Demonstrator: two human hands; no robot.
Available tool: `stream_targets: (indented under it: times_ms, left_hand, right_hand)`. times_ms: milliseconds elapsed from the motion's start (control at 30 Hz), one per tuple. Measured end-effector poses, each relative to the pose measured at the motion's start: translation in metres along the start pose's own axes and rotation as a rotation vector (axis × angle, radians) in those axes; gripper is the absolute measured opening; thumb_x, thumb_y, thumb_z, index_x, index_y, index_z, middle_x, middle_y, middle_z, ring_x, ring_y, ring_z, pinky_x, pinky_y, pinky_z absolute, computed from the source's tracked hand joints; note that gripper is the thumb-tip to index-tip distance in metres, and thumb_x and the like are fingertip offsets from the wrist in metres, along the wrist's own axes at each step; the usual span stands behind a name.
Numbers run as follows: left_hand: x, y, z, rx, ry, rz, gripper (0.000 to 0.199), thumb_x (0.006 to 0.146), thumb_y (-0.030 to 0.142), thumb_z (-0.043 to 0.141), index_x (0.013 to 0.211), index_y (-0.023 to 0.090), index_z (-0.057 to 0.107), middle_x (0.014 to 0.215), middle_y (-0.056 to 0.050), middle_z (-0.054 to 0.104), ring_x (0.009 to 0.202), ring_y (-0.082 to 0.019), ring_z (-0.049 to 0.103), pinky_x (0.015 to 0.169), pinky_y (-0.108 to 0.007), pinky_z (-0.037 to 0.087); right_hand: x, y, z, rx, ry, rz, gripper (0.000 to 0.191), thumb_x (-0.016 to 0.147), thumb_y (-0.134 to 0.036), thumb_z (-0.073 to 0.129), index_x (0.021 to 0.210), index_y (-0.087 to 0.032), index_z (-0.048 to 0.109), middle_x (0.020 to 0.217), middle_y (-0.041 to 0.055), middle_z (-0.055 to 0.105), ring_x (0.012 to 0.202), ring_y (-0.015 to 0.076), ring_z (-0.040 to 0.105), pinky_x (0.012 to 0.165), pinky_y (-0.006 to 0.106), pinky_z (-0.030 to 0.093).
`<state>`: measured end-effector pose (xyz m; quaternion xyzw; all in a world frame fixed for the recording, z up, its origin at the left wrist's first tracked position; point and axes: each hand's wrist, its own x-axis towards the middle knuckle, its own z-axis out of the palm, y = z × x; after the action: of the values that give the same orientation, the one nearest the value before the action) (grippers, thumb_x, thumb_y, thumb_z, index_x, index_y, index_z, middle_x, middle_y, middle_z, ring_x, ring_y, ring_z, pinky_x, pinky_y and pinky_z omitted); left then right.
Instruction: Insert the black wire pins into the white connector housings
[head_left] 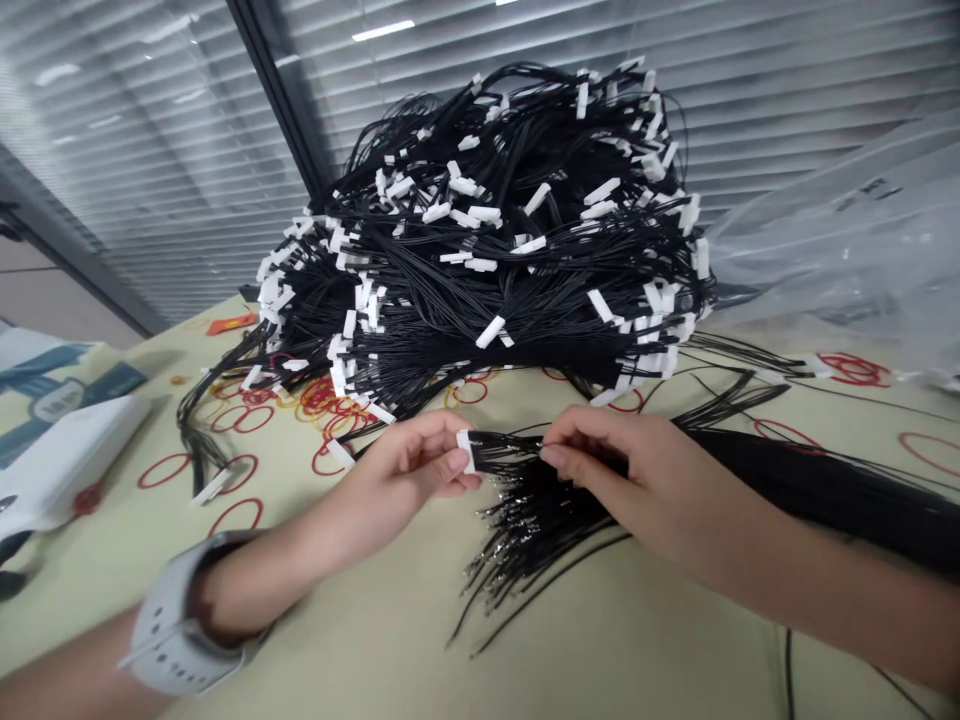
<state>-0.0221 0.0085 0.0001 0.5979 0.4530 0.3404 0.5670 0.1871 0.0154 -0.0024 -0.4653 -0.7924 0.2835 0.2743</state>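
My left hand (412, 458) pinches a white plastic connector (466, 452) between thumb and fingers. Several black wires run from the connector toward the right. My right hand (626, 458) is closed, with thumb and forefinger pinched on a thin black wire close to the connector; its fingers partly cover the spot. Beneath the right hand, a loose bundle of black wires (536, 520) fans out, its tips bare and shiny like metal terminals. This bundle stretches away to the right under my right forearm.
A large heap of black wire harnesses (502, 290) with white connectors stands behind my hands. Red and yellow rubber bands (166, 470) lie scattered on the pale table (360, 610). A white device (71, 465) sits at left, a clear plastic bag (847, 230) at right.
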Motion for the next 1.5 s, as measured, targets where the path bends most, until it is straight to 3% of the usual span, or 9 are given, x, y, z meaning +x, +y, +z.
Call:
stream_targets:
  times_ms: [167,433,1033,1500]
  left_hand:
    - [-0.003,0.002,-0.001,0.017,0.013,-0.023,0.007,0.084,0.019,0.049,0.08,0.014,0.054,0.069,0.002,0.051,0.067,-0.008,0.051,0.07,-0.021,0.044]
    - [-0.001,0.003,-0.004,0.115,0.002,-0.009,0.009,0.083,0.022,0.05,0.079,0.014,0.052,0.07,0.0,0.052,0.069,-0.011,0.05,0.066,-0.022,0.04]
    - [-0.002,0.0,-0.004,0.109,-0.022,-0.039,0.008,0.083,0.022,0.052,0.078,0.016,0.055,0.071,0.001,0.056,0.068,-0.01,0.051,0.063,-0.02,0.039]
    - [-0.002,0.0,-0.002,0.155,-0.013,-0.052,0.006,0.084,0.017,0.051,0.082,0.014,0.056,0.068,0.001,0.054,0.067,-0.01,0.051,0.061,-0.018,0.038]
  right_hand:
    - [-0.001,0.008,0.01,0.068,0.085,-0.039,0.014,0.083,-0.027,0.049,0.074,-0.021,0.058,0.068,-0.0042,0.059,0.061,0.0085,0.053,0.055,0.021,0.04]
    - [-0.003,0.009,0.017,0.043,0.128,-0.073,0.015,0.081,-0.026,0.05,0.071,-0.022,0.059,0.063,-0.0039,0.059,0.053,0.0075,0.052,0.044,0.019,0.039]
    - [-0.003,0.009,0.016,0.031,0.179,-0.107,0.014,0.078,-0.023,0.052,0.066,-0.021,0.059,0.058,-0.0032,0.058,0.047,0.0071,0.051,0.038,0.016,0.038]
    - [-0.008,0.012,0.018,0.027,0.111,-0.113,0.016,0.081,-0.024,0.049,0.067,-0.021,0.054,0.062,-0.0032,0.057,0.054,0.0075,0.053,0.045,0.019,0.039]
